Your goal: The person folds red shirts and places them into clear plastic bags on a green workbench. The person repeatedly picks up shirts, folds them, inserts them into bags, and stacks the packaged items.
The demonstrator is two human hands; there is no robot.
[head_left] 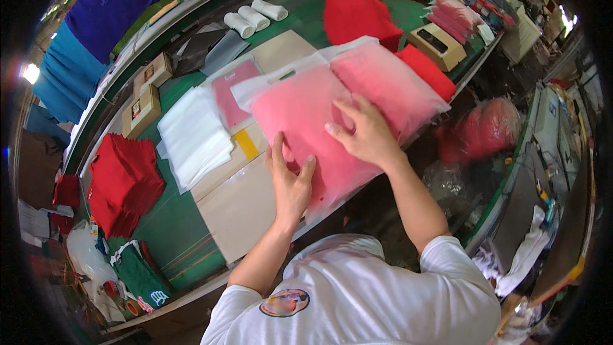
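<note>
Both hands rest flat on a frosted plastic bag with a red garment inside (300, 121), which lies at the near edge of the green counter (172, 230) on top of sheets of brown cardboard (239, 207). The left hand (290, 182) presses the bag's near end with fingers spread and palm down; the right hand (364, 131) lies open across the middle of the bag, fingers fanned toward the left — neither hand is closed around anything. A second bagged red garment (389, 83) lies just beside the first, overlapping it on the right and reaching to the counter's edge. To the left sits a stack of empty clear bags (195, 137), and farther left a pile of folded red garments (124, 182). At the far side lie another folded red pile (357, 16), three white rolls (255, 16) and small cardboard boxes (143, 99). Blue shirts (96, 32) hang beyond the counter.
</note>
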